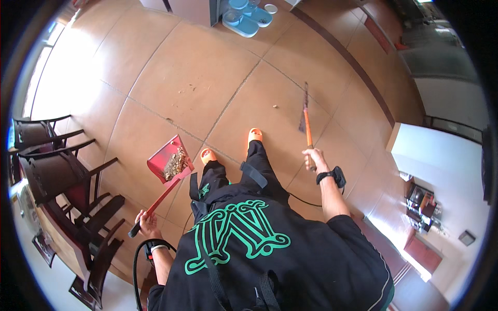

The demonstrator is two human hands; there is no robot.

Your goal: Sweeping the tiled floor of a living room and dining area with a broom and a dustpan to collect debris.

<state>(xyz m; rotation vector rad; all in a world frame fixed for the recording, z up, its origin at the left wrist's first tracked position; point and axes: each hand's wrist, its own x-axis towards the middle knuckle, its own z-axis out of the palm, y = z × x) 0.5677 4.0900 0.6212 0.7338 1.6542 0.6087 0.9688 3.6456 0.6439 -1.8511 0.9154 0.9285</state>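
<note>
My left hand grips the handle of a red dustpan, whose pan is at the lower left beside my orange slippers and holds a heap of light brown debris. In my right hand is the orange handle of a broom with dark bristles, at the right of centre over the tiled floor. A small pale crumb lies on the floor between the broom and my feet. Scattered dark and pale bits lie farther off, left of centre.
Dark wooden chairs stand around a table at the left. Blue pet feeders sit on the floor at the top, against a cabinet. A white counter or cabinet is at the right. A dark floor strip curves across the upper right.
</note>
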